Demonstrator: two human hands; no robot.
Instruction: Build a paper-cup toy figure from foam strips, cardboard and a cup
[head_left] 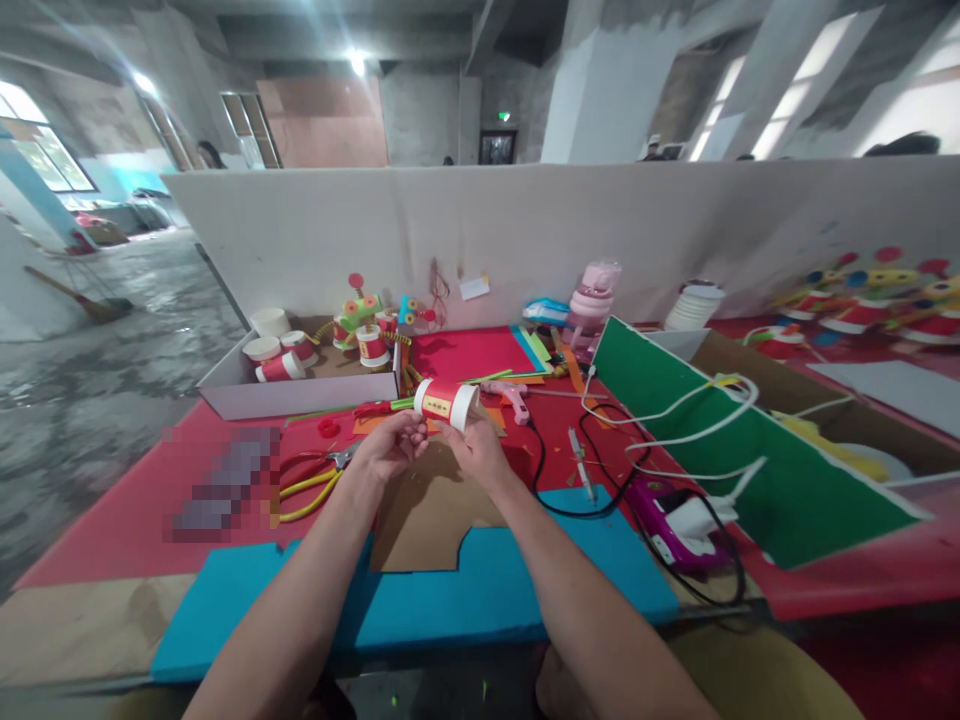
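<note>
A white paper cup (448, 402) with a red wrap and a small yellow label lies on its side in the air above the table. My right hand (476, 445) is closed round its right end, thumb along the lower side. Just below the cup's left end, the fingers of my left hand (394, 442) are curled together; whether they pinch something small is hidden. Under both hands is a piece of brown cardboard (420, 520), on top of a blue sheet (585, 580). A pink glue gun (510, 398) rests behind my right hand.
Pliers with red and yellow handles (311, 490) lie at left, near a blurred-out dark object (229, 485). A white box (300, 397) holds several cups. Right of me are a pen (580, 463), a purple power strip (675, 530), loose cables and a green panel (735, 450).
</note>
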